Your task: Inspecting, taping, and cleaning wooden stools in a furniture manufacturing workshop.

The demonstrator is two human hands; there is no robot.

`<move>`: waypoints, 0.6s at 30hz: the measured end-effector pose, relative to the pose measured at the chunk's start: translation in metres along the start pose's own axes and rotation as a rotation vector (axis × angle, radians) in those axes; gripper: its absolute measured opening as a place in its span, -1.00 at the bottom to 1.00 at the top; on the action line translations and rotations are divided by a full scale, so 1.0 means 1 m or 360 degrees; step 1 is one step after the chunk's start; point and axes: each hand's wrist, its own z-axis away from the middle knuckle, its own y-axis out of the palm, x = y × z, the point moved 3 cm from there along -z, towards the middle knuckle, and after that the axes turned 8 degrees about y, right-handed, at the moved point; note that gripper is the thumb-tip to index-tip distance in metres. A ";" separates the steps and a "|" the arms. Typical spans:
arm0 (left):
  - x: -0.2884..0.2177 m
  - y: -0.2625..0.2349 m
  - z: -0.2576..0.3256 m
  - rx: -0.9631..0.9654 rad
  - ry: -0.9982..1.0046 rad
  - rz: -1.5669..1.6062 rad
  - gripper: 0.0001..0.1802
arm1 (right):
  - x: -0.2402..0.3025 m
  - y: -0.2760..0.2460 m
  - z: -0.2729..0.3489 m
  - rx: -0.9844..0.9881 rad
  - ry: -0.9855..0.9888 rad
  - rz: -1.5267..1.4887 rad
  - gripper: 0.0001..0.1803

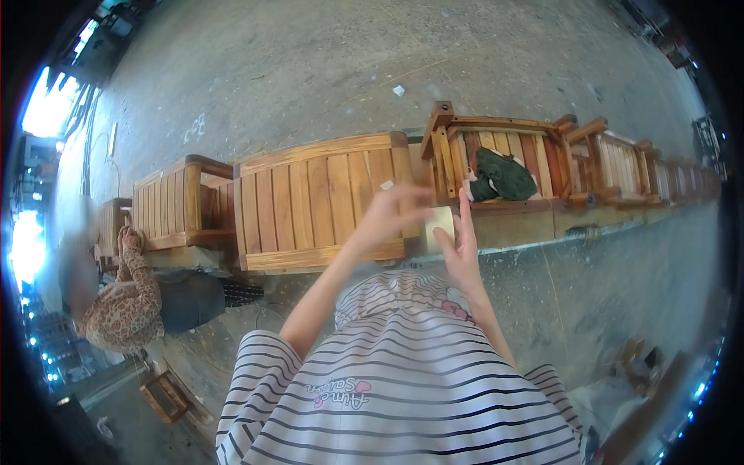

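Left hand (391,213) and right hand (461,244) together holding a small pale sheet (439,221) above the slatted wooden chair (318,201), green cloth (504,175) on the neighbouring chair's seat (535,151), second person (128,298) crouching at the row's left end, concrete floor (310,70) beyond.

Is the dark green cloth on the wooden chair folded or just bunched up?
Bunched up. The green cloth lies crumpled in an uneven heap on the slatted chair, with no flat folds or straight edges showing.

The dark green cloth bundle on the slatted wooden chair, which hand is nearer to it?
Right. The right hand is just below-left of the dark green cloth bundle; the left hand is farther left.
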 end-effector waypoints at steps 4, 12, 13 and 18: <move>-0.006 0.007 0.026 -0.0107 0.0059 0.0011 -0.72 | -0.011 0.004 -0.006 0.0069 -0.0216 0.0299 -0.29; -0.012 -0.001 0.059 -0.0593 0.0363 -0.0689 -0.90 | -0.016 0.031 -0.015 0.0202 -0.0074 0.0452 -0.58; -0.012 -0.003 0.062 -0.0660 0.0407 -0.0714 -0.89 | -0.015 0.035 -0.018 0.0100 -0.0197 0.0513 -0.73; 0.003 -0.008 0.074 -0.0826 0.0425 -0.0690 -0.90 | -0.018 0.048 -0.029 0.0164 -0.0159 0.0739 -0.85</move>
